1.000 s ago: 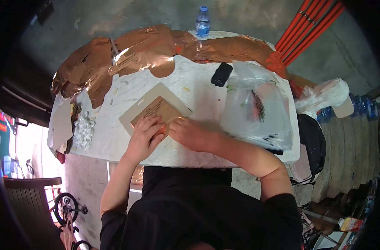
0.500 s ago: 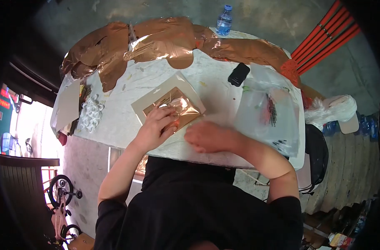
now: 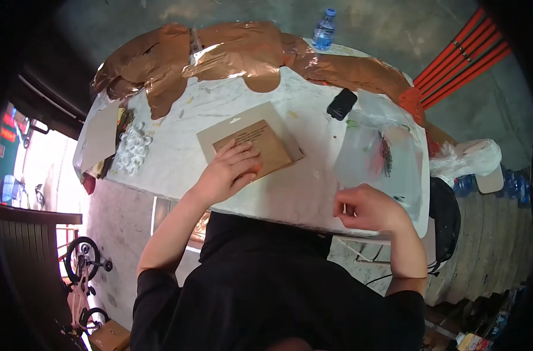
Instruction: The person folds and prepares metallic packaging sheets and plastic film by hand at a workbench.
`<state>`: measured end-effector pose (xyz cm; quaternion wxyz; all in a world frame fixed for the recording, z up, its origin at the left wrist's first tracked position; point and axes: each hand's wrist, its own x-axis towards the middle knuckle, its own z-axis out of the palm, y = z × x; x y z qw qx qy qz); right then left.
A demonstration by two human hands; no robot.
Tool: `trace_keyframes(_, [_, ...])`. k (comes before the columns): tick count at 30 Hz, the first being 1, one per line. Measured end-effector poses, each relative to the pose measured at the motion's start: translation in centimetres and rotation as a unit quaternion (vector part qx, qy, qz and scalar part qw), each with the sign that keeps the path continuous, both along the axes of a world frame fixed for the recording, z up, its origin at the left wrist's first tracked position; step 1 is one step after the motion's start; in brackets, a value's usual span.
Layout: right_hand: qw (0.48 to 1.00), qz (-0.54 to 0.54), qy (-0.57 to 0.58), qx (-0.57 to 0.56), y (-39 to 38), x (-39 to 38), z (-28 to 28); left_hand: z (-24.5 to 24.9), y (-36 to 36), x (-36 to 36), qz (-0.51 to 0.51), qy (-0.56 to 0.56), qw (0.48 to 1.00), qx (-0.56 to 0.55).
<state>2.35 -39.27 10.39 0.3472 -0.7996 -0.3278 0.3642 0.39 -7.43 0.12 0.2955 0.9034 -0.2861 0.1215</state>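
Withdrawn from the brown card [image 3: 265, 146] since the earlier frame, the right hand [image 3: 369, 207] sits at the near edge of the table [image 3: 304, 190], fingers curled together (anything pinched is too small to tell). The left hand [image 3: 231, 172] lies flat, fingers spread apart, with the card's near corner under it, on the beige board [image 3: 219, 136].

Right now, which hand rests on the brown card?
The left hand, flat on the brown card; the right hand sits apart at the table edge.

head camera looks steeply down over table [image 3: 179, 117].
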Motion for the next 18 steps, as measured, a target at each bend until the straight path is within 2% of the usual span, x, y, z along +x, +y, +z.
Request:
trace_keyframes(2, [0.977,-0.011,-0.199,-0.073,0.3,0.0,-2.3,-0.1,0.4,-0.5,-0.013,-0.016,1.0,0.012])
trace_keyframes(6, [0.99,-0.029,-0.13,-0.052,0.7,-0.2,-3.1,0.9,-0.1,-2.9,-0.014,-0.018,0.999,0.044])
trace_keyframes(8, [0.968,0.071,-0.219,-0.104,0.5,0.0,-3.8,1.2,-0.2,-4.2,-0.009,-0.02,0.998,0.059])
trace_keyframes(12, [0.959,0.077,-0.206,-0.176,0.7,-0.2,-4.1,1.3,0.0,-6.6,0.015,-0.03,0.996,0.087])
trace_keyframes(14, [0.95,0.004,-0.312,-0.034,0.2,-0.2,-6.3,1.2,0.4,-7.5,0.021,-0.031,0.994,0.099])
trace_keyframes(16, [0.947,-0.02,-0.318,-0.031,0.7,0.0,-7.2,1.0,1.0,-8.1,0.026,-0.031,0.993,0.113])
trace_keyframes(18, [0.945,-0.044,-0.324,-0.028,0.9,0.3,-7.4,0.7,1.4,-8.5,0.035,-0.06,0.995,0.072])
